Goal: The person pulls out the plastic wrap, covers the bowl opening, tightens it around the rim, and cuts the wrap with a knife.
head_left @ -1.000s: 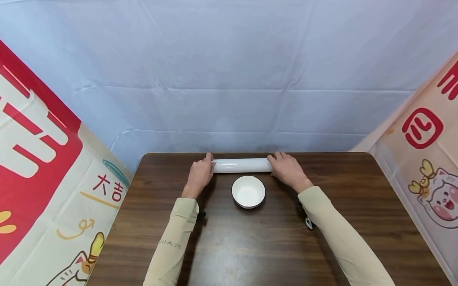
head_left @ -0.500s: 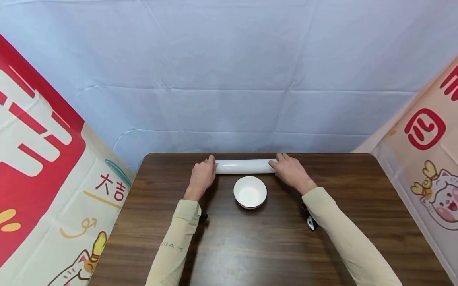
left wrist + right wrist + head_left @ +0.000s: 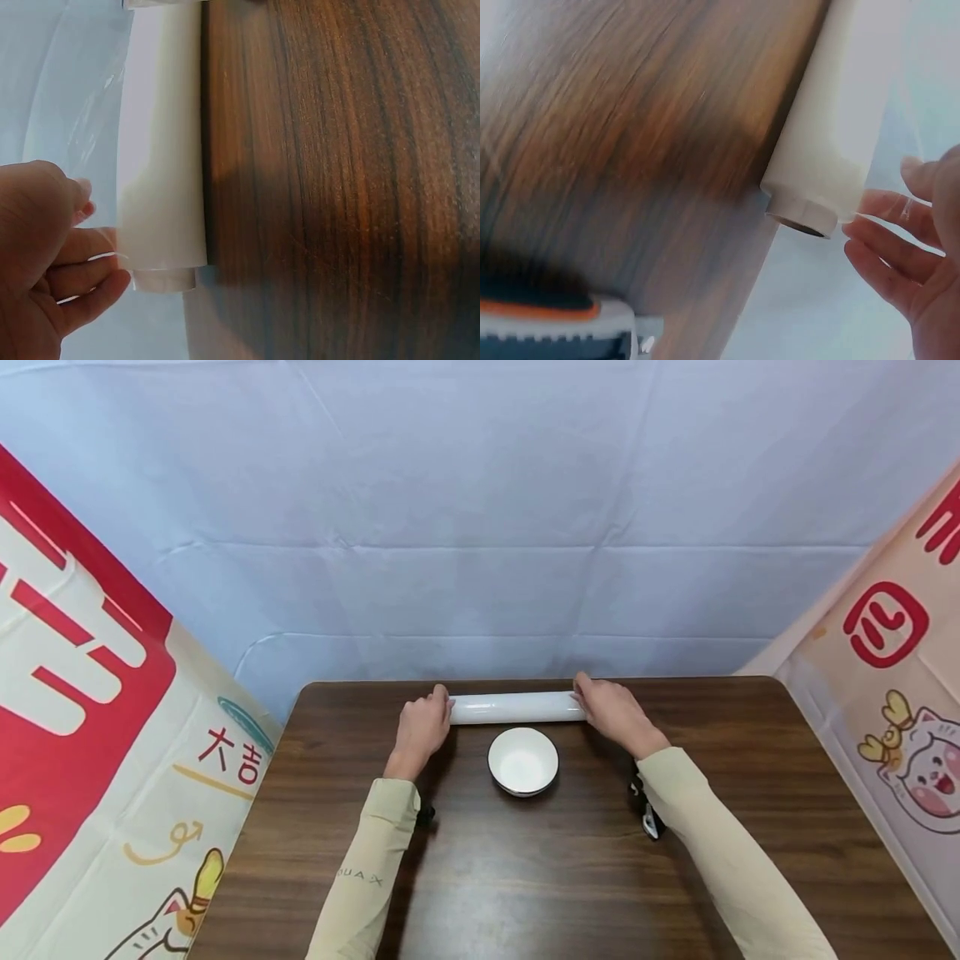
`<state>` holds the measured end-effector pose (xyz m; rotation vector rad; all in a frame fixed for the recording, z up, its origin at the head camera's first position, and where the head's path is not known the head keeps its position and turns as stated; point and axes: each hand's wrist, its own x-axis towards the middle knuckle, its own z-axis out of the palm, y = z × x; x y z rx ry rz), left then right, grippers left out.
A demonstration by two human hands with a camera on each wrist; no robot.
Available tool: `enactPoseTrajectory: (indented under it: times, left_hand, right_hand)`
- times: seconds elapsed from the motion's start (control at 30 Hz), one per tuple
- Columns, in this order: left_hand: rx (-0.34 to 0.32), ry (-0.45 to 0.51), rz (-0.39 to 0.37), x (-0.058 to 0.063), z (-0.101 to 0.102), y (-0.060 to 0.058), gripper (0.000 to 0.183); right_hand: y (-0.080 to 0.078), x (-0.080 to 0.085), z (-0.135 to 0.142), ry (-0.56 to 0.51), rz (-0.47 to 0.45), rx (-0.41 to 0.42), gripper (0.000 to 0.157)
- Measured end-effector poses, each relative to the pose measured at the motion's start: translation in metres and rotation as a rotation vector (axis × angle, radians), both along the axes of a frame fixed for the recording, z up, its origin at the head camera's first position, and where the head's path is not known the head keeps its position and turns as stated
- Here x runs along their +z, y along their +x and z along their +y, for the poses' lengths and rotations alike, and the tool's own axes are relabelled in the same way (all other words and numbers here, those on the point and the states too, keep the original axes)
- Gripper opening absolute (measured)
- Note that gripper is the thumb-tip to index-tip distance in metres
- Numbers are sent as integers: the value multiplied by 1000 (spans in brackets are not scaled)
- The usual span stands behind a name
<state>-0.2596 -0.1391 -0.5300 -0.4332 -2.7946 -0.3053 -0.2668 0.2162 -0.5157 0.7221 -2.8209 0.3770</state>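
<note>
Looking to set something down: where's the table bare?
Bare brown wooden table: between the left beige sleeve and right beige sleeve, nearer than the white round bowl; and right of the right sleeve. Crowded: far middle, where left hand and right hand flank the glossy white cylindrical roll; by the right cuff, a black-and-orange tool.

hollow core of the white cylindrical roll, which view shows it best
The right wrist view: the pale hollow core juts from the white cylindrical roll, its dark opening visible. The left wrist view shows its other end, no opening visible; the head view shows the roll lengthwise, core not discernible.
</note>
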Motion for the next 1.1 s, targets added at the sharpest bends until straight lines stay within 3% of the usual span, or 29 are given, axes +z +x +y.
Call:
enactPoseTrajectory:
  times: [0.07, 0.2, 0.27, 0.33, 0.4, 0.57, 0.7, 0.93, 1.1]
  left_hand:
    - [2, 6, -7, 0, -2, 0, 20]
    - [-16, -7, 15, 0, -3, 0, 23]
    - [-24, -15, 38, 0, -3, 1, 25]
    - [-22, -12, 54, 0, -3, 2, 26]
    - [-14, -5, 64, -1, -4, 2, 26]
    - [-2, 39, 45, 0, -8, -1, 28]
    - [-10, 176, -71, 4, -17, -9, 30]
    - [-62, 581, -410, 3, -33, -26, 29]
    - [-94, 704, -493, -3, -37, -35, 31]
  right_hand:
    - [0, 2, 0, -35, -33, -16, 18]
    - [-1, 5, 6, -86, -147, -37, 55]
    - [-2, 5, 9, -117, -222, -44, 65]
    - [-4, 2, 12, -184, -306, -57, 61]
    - [-6, -3, 15, -268, -374, -71, 48]
    - [-16, -16, 19, -470, -450, -49, 29]
    - [-23, -19, 20, -548, -505, -26, 31]
    - [-28, -17, 12, -603, -515, -76, 39]
    - [-33, -15, 9, -654, -552, -127, 43]
